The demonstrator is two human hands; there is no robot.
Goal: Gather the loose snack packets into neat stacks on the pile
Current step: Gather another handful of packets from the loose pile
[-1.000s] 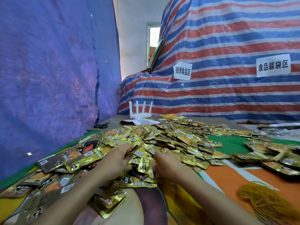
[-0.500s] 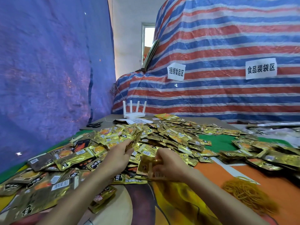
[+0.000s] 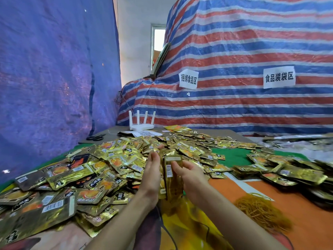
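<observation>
A person is squaring up a bundle of packets [image 3: 171, 177] at the near edge of the pile [image 3: 115, 165] of gold snack packets, holding the bundle on edge between both hands. The left hand [image 3: 151, 177] is lying flat against the bundle's left face, fingers straight and pointing away over the pile, pressing rather than gripping. The right hand [image 3: 193, 177] is curling round the bundle's right side, with its thumb crossing the near face just under a white barcode label. The step in hand appears to be the evening-up of one gathered stack: the packets are standing together but their top edges are looking ragged. The next move is likely calling for a tap or squeeze to align the edges, then a laying-down of the stack on the pile without letting the slippery foil fan out. Most of the pile is lying loose and overlapping, so the task is looking far from finished. A heap of rubber bands [image 3: 261, 212] is lying to the right of the pile, a white router [image 3: 141, 126] is standing beyond it, and scissors [image 3: 95, 137] are lying at its far left.
</observation>
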